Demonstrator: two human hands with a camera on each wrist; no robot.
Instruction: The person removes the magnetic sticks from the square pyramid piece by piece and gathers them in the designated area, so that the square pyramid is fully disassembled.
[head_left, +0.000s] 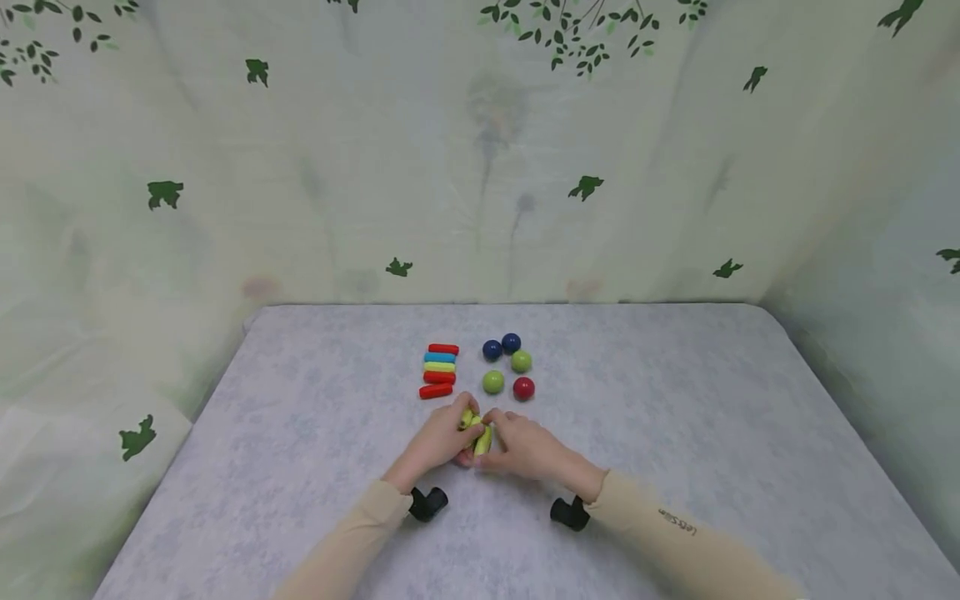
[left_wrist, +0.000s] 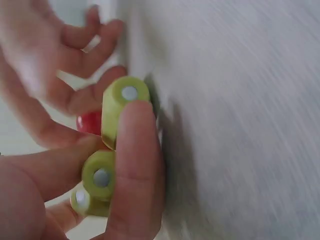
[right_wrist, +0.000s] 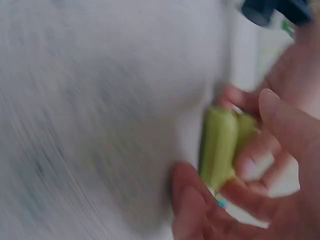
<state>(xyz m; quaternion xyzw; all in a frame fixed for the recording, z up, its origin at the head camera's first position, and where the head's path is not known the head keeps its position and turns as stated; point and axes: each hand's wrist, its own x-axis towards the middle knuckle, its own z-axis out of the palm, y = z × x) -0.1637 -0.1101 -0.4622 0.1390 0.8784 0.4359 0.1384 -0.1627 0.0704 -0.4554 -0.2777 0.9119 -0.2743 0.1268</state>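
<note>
Several short yellow-green magnetic rods [head_left: 483, 442], with silvery round inserts in their ends, are gathered between the two hands low over the table. The left hand [head_left: 442, 433] grips them; in the left wrist view a pair of rods [left_wrist: 95, 205] sits low among its fingers. One digit of that hand crosses the upper rod [left_wrist: 110, 122]. From the other side the right hand [head_left: 531, 450] holds this rod, thumb at its near end and fingers at its far end. In the blurred right wrist view, the rod [right_wrist: 218, 147] is beside right fingertips [right_wrist: 186, 182].
Beyond the hands, several red, blue and yellow-green rods [head_left: 439, 377] lie in a stacked row. To their right are blue balls [head_left: 492, 350], green balls [head_left: 493, 382] and a red ball [head_left: 524, 388]. A leaf-printed curtain [head_left: 450, 167] hangs behind the grey table [head_left: 675, 400].
</note>
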